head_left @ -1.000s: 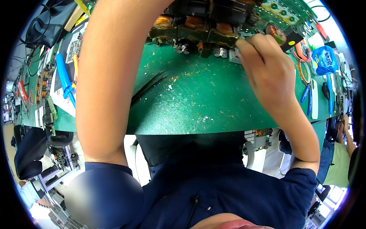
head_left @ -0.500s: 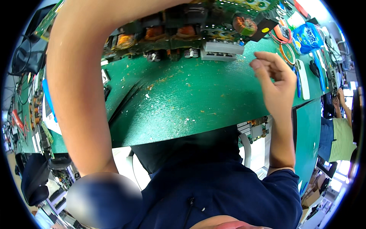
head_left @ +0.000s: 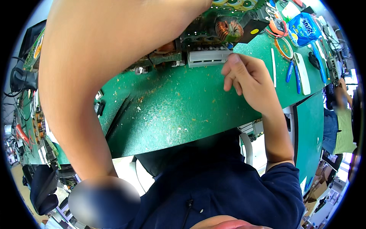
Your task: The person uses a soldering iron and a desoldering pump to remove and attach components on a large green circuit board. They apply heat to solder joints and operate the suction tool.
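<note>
A large circuit board assembly (head_left: 196,40) stands at the far edge of the green bench. It carries a copper-wound ring coil (head_left: 229,30), a black block with a yellow dot (head_left: 252,29) and a light grey finned metal piece (head_left: 207,58) at its near edge. My left arm (head_left: 72,87) reaches up across it and leaves the picture at the top; the hand is out of sight. Beside the finned piece's right end is my right hand (head_left: 249,78), its fingers loosely bent and apart, with nothing visible in them. Whether the thumb touches the finned piece, I cannot tell.
To the right lie a white stick (head_left: 273,66), blue-handled tools (head_left: 294,77), a white flat strip (head_left: 302,74), a roll of tape (head_left: 283,49) and a blue packet (head_left: 304,30). Red-handled pliers (head_left: 22,132) lie far left. Another person (head_left: 345,131) stands at far right.
My right hand has moved left to the finned piece, uncovering the white stick. My left arm now reaches farther right across the board, which appears shifted left and up in the view.
</note>
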Demonstrator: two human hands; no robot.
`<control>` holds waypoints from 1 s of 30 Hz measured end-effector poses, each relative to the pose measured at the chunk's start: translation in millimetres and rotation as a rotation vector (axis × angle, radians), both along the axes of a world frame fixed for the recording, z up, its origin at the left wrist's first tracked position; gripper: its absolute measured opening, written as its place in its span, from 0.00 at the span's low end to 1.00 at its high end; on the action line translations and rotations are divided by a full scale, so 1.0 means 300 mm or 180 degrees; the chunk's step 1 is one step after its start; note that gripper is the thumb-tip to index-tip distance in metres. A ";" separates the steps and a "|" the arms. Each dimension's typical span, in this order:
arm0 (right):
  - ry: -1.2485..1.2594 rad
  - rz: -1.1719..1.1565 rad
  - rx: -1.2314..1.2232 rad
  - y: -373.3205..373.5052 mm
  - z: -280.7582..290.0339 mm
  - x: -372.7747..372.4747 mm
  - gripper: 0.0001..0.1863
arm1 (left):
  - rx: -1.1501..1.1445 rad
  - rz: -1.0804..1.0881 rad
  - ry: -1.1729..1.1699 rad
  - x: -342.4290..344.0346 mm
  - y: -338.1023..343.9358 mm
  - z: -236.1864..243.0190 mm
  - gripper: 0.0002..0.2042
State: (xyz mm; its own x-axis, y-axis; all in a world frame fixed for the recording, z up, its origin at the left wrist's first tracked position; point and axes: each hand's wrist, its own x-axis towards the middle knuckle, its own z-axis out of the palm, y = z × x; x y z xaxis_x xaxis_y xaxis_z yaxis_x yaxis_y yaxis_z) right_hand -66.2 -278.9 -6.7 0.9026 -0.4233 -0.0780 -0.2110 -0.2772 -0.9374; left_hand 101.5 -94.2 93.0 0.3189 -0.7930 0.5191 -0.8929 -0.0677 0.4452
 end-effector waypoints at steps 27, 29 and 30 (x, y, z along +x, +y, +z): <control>0.0877 0.0037 0.2658 -0.018 0.052 0.066 0.25 | -0.0008 0.0102 -0.0380 0.009 0.038 -0.033 0.18; 0.0808 -0.0092 0.2581 -0.022 0.042 0.039 0.25 | -0.0064 -0.0017 -0.0351 0.015 0.003 -0.056 0.18; 0.0772 -0.0161 0.2525 -0.017 0.042 0.025 0.26 | -0.0093 -0.0069 -0.0345 0.020 -0.013 -0.066 0.18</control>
State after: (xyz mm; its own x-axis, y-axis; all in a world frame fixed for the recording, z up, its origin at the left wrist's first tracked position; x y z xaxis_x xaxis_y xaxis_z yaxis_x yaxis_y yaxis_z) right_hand -58.7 -283.8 6.0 0.8037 -0.2004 -0.5603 -0.4268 0.4621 -0.7774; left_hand 107.5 -98.1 73.2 0.2425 -0.7830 0.5728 -0.9371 -0.0362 0.3473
